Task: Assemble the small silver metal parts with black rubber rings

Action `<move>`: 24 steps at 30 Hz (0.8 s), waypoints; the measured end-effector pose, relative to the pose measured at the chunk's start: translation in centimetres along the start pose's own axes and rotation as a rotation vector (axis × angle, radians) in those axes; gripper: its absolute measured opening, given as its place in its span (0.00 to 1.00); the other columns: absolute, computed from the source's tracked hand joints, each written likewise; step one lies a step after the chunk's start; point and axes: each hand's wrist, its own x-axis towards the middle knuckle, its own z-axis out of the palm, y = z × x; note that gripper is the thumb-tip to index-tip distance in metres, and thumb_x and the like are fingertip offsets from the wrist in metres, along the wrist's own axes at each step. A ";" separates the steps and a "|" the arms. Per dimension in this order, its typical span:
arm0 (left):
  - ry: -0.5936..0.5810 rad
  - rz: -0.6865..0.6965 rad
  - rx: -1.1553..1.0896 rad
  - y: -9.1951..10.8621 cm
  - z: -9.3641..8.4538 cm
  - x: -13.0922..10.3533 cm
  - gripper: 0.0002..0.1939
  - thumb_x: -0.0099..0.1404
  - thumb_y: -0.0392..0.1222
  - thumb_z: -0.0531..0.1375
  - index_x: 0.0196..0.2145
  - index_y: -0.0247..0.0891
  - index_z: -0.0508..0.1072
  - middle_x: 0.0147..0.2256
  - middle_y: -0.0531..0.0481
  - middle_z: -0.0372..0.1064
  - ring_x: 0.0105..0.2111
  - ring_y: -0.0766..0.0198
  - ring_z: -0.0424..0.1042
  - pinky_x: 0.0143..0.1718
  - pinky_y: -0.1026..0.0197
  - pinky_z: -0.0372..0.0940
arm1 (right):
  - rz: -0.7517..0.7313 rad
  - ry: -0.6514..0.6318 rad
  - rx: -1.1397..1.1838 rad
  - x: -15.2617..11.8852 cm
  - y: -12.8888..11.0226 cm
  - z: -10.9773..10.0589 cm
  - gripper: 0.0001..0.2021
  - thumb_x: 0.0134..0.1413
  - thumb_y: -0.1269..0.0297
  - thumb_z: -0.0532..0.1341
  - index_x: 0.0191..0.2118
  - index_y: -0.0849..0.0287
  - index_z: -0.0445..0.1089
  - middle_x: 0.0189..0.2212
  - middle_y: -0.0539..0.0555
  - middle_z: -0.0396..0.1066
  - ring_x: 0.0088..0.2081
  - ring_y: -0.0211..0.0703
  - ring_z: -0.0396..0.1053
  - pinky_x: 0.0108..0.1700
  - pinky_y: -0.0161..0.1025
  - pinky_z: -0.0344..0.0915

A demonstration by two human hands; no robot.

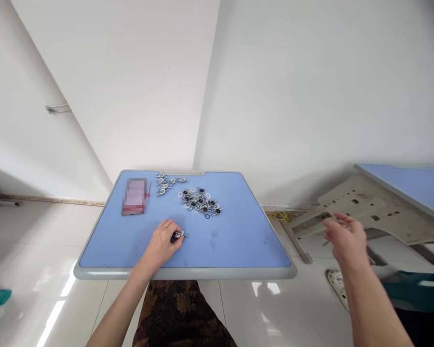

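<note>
My left hand [165,241] rests on the blue desk top, its fingers closed on a small metal fitting [180,234] with a thin stem pointing right. Off past the desk's right edge, my right hand [345,236] is raised in the air, blurred, with fingers curled together. A thin sliver shows below its fingertips, too smeared to name. Beyond my left hand lies a pile of metal fittings [202,202] with black round parts and loose rings. Farther back on the desk sits a smaller group of similar silver fittings [162,185], without visible black rounds.
A pixelated flat rectangle [135,195] lies at the desk's left, beside a thin tool with a red end [148,194]. The desk [235,250] stands near a white wall. Another desk [412,188] is at the right, with a person's shoe [336,284] below it.
</note>
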 end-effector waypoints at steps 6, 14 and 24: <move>-0.010 -0.021 0.009 0.4 -0.4 0.1 0.04 0.60 0.31 0.55 0.30 0.39 0.66 0.31 0.51 0.67 0.32 0.62 0.64 0.37 0.58 0.62 | -0.188 -0.632 0.842 -7.9 -14.1 4.6 0.13 0.41 0.68 0.64 0.37 0.55 0.70 0.35 0.51 0.64 0.26 0.34 0.57 0.28 0.36 0.59; -0.022 -0.039 0.062 0.5 -0.4 0.1 0.04 0.59 0.32 0.56 0.30 0.40 0.67 0.31 0.50 0.68 0.32 0.61 0.65 0.37 0.57 0.61 | -0.031 -1.225 1.008 -14.6 -18.3 16.2 0.08 0.54 0.60 0.60 0.40 0.50 0.68 0.18 0.41 0.58 0.16 0.28 0.45 0.19 0.28 0.45; -0.041 -0.062 0.122 0.6 -0.4 0.0 0.02 0.61 0.35 0.57 0.32 0.40 0.67 0.33 0.50 0.69 0.34 0.60 0.66 0.37 0.56 0.58 | -0.098 -1.189 1.046 -15.3 -17.6 17.4 0.14 0.52 0.54 0.63 0.40 0.57 0.70 0.31 0.52 0.71 0.33 0.41 0.70 0.39 0.43 0.67</move>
